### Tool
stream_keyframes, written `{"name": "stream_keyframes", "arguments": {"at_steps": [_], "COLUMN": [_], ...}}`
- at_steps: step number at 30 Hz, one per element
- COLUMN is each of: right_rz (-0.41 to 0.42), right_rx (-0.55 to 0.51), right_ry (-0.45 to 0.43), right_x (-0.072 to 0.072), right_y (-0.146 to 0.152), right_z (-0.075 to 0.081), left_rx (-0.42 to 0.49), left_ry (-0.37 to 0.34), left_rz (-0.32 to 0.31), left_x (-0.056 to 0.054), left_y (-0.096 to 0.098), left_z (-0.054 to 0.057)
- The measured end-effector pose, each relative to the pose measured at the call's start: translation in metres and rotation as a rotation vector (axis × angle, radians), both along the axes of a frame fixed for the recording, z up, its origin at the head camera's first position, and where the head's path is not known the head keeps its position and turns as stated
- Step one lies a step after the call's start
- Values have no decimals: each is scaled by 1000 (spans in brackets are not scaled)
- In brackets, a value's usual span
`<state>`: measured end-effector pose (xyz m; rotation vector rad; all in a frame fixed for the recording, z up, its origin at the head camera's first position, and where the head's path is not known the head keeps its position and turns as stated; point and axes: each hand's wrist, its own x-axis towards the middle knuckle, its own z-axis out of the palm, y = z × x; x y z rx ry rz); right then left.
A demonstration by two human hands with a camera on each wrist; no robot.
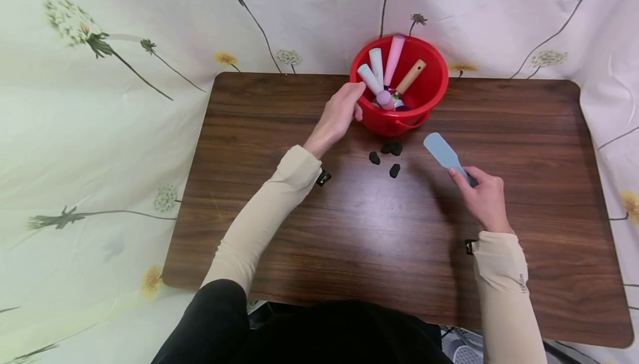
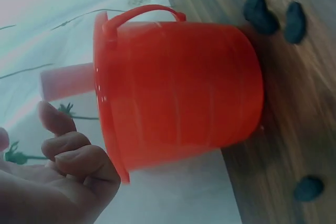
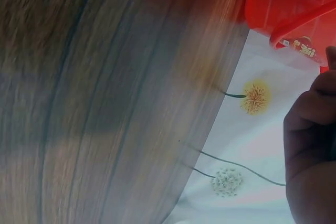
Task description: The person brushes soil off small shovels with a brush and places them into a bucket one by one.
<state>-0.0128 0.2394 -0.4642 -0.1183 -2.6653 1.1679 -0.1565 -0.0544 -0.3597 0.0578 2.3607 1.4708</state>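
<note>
My right hand [image 1: 486,197] grips a light-blue spatula [image 1: 441,150] by its handle, over the right part of the table. Its flat blade points up and left toward a red bucket [image 1: 389,125]. At the bucket's left side is my left hand [image 1: 339,111], fingertips right at the rim. In the left wrist view, the fingers [image 2: 84,156] of that hand are loosely bent beside the rim. Inside the bucket stand utensils with pale mint handles [image 1: 376,64], a pink handle [image 1: 394,59] and a wooden handle [image 1: 410,76]. Several small black lumps [image 1: 394,170] lie before it.
A brown wood-grain table [image 1: 299,247] carries everything. Behind it hangs a pale cloth [image 1: 319,20] printed with dandelions. The bucket stands by the table's back edge, its red handle [image 1: 411,124] hanging down in front.
</note>
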Motion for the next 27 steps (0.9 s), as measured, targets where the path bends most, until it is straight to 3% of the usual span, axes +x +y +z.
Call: {"name": "stream_keyframes", "arguments": {"at_steps": [3,7,12,16,22,27], "right_rz": [-19,-12,-5,-36,-32,-8], "right_rx": [49,155,212,214,242,255], "right_ry": [-59,-105,-118,-176,-317,-424], "right_x": [0,4,10,13,13,12], "right_y": [5,10,12,10,5,1], "right_z": [-2,-10,-24,-29,-31,-31], "left_rx": [-43,-123,-224,-263,-309,-361], "left_ry": [56,82,24,-25,-60,-30], "left_rz": [21,13,-34,-45,-23,-40], "left_x": [11,31,58,76,92,97], "left_y": [-14,-37,-68,-90,-111,-117], "left_z": [-6,-21,-47,-63,-77,-78]}}
